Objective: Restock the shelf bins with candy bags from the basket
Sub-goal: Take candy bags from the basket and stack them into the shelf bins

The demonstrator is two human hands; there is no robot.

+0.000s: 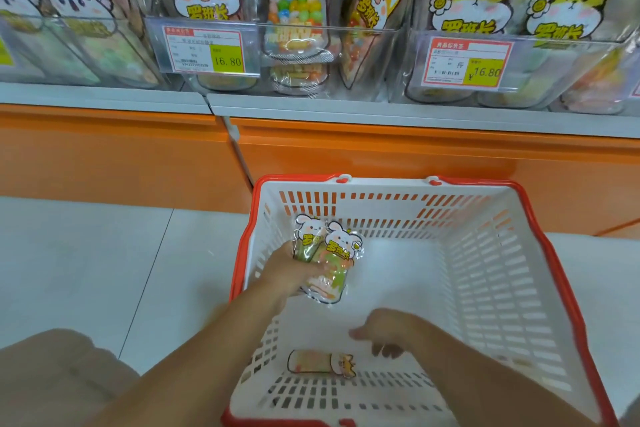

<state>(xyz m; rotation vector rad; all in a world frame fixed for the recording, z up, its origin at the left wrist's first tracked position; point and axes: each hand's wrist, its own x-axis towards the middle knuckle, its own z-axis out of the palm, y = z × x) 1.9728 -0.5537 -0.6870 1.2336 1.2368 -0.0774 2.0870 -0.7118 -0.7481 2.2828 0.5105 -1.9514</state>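
My left hand point(287, 267) grips two candy bags point(330, 258) inside the basket point(533, 215); a third bag point(322, 362) lies crosswise on its floor, just left of my right hand point(384, 331) — empty, fingers loose — the nearer one

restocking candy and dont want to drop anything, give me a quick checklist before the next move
1. Left hand grip on the rabbit bags: ok, fingers curl round the lower halves of both.
2. Right hand free to pick: ok, it holds nothing and hangs low inside the basket.
3. Last bag within reach: ok, it lies flat on the basket floor, uncovered, close to the right hand.
4. Right hand contact with the last bag: not ok, they are apart.
5. Matching spot in the shelf bins: cannot tell, no rabbit design plainly shows there.
6. Room in the bins: cannot tell, front rows look packed.
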